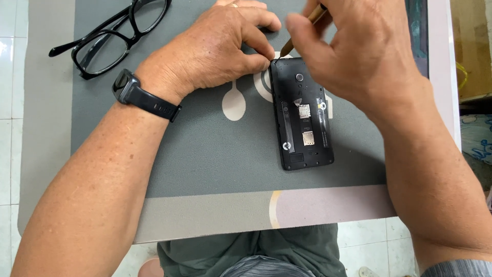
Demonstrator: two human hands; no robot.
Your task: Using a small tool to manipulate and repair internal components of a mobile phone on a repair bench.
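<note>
Left of the black smartphone (302,114), a pair of black-framed plastic glasses (110,38) is lying on the grey padded mat (205,159) covering the desk, and the left hand (215,48) is pinching the phone's upper left corner. The phone is lying face down, its back cover already off and card slots showing. Right of it, the right hand (359,51) is gripping a thin brown-handled tool (302,28) at its top edge, so further opening seemingly remains.
</note>
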